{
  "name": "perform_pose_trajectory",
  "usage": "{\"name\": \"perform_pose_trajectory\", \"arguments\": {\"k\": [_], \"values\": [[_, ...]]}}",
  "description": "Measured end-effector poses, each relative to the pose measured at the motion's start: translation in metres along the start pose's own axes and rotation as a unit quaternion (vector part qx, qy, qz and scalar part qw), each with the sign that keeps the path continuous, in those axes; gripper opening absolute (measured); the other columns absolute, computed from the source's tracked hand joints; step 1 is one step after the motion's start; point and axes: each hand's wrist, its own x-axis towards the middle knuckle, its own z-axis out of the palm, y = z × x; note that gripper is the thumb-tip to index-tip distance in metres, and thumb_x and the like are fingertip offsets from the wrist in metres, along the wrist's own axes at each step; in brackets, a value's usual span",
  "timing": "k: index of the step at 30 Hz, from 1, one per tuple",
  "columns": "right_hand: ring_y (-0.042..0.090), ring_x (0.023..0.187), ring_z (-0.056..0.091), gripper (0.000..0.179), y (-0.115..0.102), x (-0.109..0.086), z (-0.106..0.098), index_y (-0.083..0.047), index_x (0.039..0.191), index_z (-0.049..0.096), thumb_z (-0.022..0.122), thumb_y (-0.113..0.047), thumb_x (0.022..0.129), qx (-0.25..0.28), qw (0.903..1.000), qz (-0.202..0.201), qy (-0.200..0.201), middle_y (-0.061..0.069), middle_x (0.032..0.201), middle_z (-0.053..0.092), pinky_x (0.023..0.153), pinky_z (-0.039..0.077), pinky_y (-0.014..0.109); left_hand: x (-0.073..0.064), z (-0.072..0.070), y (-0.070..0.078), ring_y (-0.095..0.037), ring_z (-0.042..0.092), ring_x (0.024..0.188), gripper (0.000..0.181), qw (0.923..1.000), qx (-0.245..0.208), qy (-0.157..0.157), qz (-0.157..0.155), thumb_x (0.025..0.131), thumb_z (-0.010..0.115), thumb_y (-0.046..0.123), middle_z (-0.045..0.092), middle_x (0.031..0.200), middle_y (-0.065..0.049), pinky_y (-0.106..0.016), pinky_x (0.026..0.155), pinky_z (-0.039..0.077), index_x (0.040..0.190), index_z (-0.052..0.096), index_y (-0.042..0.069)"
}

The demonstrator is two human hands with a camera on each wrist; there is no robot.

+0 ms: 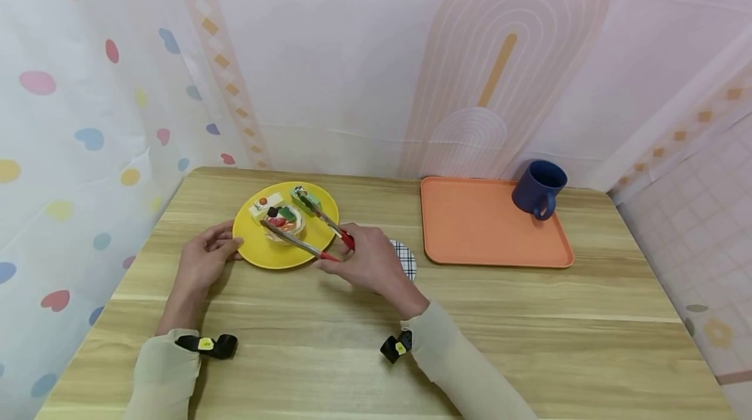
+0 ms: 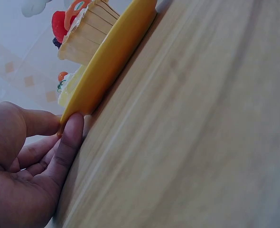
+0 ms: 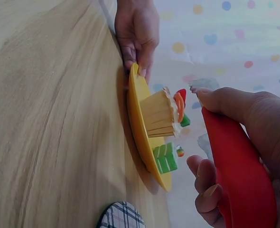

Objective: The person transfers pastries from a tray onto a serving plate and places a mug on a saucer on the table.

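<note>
My left hand [image 1: 202, 257] pinches the left rim of a yellow plate [image 1: 249, 247] between thumb and fingers. On the plate sit a fruit-topped cupcake [image 1: 284, 227], a green cake slice [image 3: 165, 158] and a pale yellow-and-white cake slice [image 1: 264, 204]. In my right hand [image 1: 376, 260] are metal tongs with red handles [image 3: 239, 175]. The tongs' arms are spread, their tips above the plate on either side of the cupcake's top in the head view. The right wrist view shows the tips apart from the cupcake.
A round checked coaster [image 1: 407, 260] lies partly hidden under the right hand. To the right is an orange tray [image 1: 470, 224] with a dark blue mug [image 1: 531, 191] at its back right corner. Patterned curtains [image 1: 329, 67] stand behind the wooden table [image 1: 305, 355].
</note>
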Motion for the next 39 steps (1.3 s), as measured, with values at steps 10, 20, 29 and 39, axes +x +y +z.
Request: {"name": "perform_pose_trajectory", "arguments": {"k": [10,20,29,39], "values": [[0.01,0.062,0.053,0.054,0.007,-0.007,-0.008,-0.012,0.099,0.067,0.084,-0.058,0.079,0.023,0.9996,0.005,0.013,-0.007,0.075,0.064,0.049,0.041,0.022,-0.001,0.001,0.001,0.003,0.063,0.085,0.055,1.0,0.002,0.001,0.003,0.104,0.061,0.019,0.058,0.108,0.007,-0.018,0.075,0.063,0.155,0.045,0.006],[0.009,0.065,0.054,0.055,0.018,-0.013,-0.016,-0.007,0.108,0.069,0.085,-0.051,0.08,0.029,0.9991,0.003,0.031,-0.007,0.075,0.064,0.053,0.041,0.02,-0.001,0.001,0.001,0.003,0.063,0.085,0.055,1.0,0.004,0.002,-0.007,0.104,0.061,0.02,0.057,0.11,0.004,-0.018,0.076,0.063,0.155,0.044,0.007],[0.012,0.071,0.06,0.065,0.026,-0.016,-0.026,-0.008,0.126,0.067,0.087,-0.047,0.079,0.052,0.9974,0.025,0.042,0.0,0.084,0.073,0.054,0.047,0.023,-0.001,0.001,0.001,0.003,0.063,0.084,0.054,1.0,-0.002,0.003,-0.004,0.104,0.061,0.019,0.057,0.108,0.008,-0.017,0.076,0.063,0.154,0.045,0.006],[0.013,0.071,0.058,0.065,0.036,-0.021,-0.035,-0.006,0.127,0.067,0.087,-0.045,0.08,0.074,0.9952,0.038,0.052,-0.005,0.081,0.069,0.056,0.048,0.026,-0.002,0.001,0.0,0.003,0.063,0.084,0.054,1.0,-0.005,0.002,0.002,0.104,0.061,0.018,0.058,0.107,0.008,-0.017,0.075,0.063,0.154,0.045,0.005]]}}
